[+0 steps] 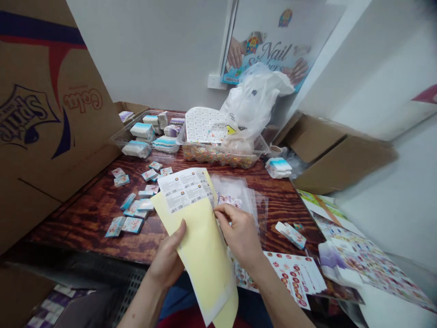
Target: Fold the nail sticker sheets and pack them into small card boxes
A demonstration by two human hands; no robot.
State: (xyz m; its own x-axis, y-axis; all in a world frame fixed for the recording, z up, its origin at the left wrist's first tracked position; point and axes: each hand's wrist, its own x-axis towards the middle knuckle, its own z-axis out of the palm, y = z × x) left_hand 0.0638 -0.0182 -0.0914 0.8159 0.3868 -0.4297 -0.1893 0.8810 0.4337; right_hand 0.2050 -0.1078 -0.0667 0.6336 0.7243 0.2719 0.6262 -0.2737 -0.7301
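In front of me is a sheet of printed labels (186,189), its top part showing white with barcodes and its yellow backing (201,246) folded or peeled down towards me. My left hand (169,257) grips the yellow paper from the left, thumb on top and fingers hidden underneath. Thumb and forefinger of my right hand (241,232) are pinched together at the right edge of the labels. Whether a corner of paper lies between those fingertips is hard to make out. Behind that hand lie clear plastic bags (235,189).
Several small printed boxes (132,224) lie on the left of the wooden table (129,246). Behind stand a clear tub of flat cartons (143,132) and a tub of colourful pieces (218,155) under a white plastic bag (259,100). Sticker sheets (297,278) lie right; a large carton (51,114) stands left.
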